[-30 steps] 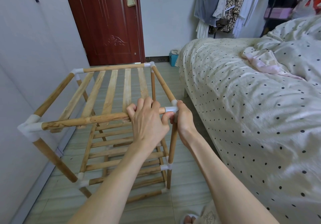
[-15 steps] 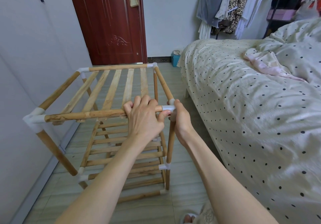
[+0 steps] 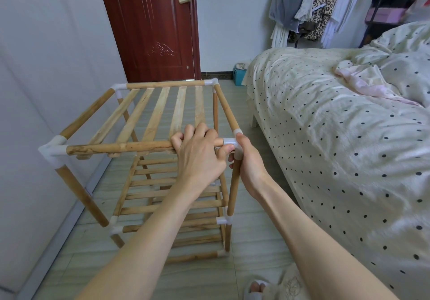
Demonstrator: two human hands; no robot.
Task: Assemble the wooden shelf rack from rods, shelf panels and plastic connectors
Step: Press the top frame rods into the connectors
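1. The bed (image 3: 337, 137) with its dotted cover fills the right side.
2. The wooden rack (image 3: 162, 167) stands on the floor (image 3: 256, 241) between bed and wall.
3. The left hand (image 3: 197, 155) curls around the near top rod (image 3: 121, 147).
4. The right hand (image 3: 250, 162) grips the upright just under the white corner connector (image 3: 232, 142).
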